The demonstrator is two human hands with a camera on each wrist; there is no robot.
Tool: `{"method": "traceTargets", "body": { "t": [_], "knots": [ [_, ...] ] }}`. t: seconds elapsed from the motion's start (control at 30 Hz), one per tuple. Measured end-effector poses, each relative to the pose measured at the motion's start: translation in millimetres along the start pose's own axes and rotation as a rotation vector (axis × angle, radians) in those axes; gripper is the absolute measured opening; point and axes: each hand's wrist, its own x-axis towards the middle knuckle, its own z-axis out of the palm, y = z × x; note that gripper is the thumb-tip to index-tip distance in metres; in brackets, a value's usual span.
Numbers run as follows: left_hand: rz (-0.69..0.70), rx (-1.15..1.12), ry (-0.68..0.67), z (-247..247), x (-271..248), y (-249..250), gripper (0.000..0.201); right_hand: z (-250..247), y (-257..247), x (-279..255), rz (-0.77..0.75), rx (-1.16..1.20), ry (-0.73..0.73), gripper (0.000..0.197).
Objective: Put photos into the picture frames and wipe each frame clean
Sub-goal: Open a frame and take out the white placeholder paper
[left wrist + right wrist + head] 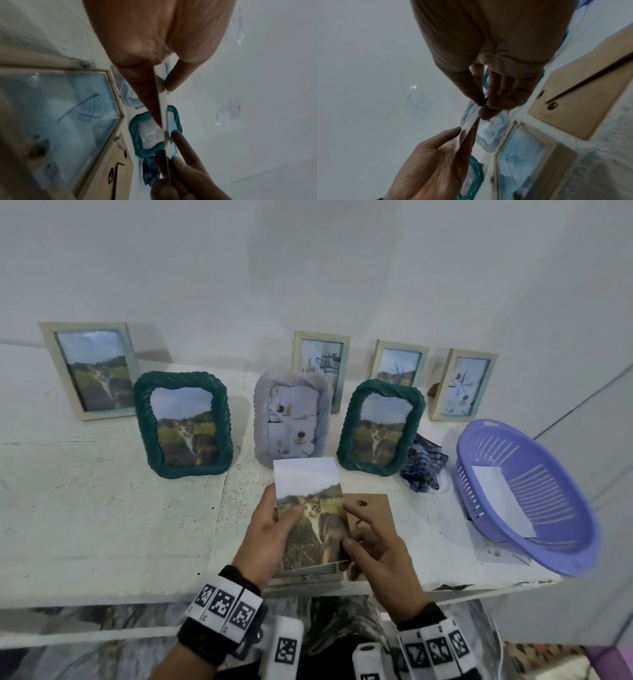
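Now seven standing frames [186,424], left hand [270,534] and right hand [380,556] both pinching one cat photo [311,508]

Blk wristbands [219,621] w/ checkered tags

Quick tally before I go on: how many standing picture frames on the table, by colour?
Dark green rope-edged frames: 2
Pale grey rope-edged frame: 1
Cream flat wooden frames: 4
Total standing: 7

No legible text or labels.
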Motion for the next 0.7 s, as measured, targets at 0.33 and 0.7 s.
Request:
{"method": "traceTargets", "body": {
  "t": [0.33, 0.7],
  "knots": [
    [0.192, 0.638, -0.278, 72.2, 29.1, -19.2, 0.039, -114.9, 21.2, -74.1, 0.102, 0.05, 0.363, 0.033],
    [0.585, 1.29, -0.58, 233.1, 49.4, -77.8, 0.054, -230.8, 55.1, -149.4, 0.271, -0.118, 0.462, 0.036]
  ]
}}
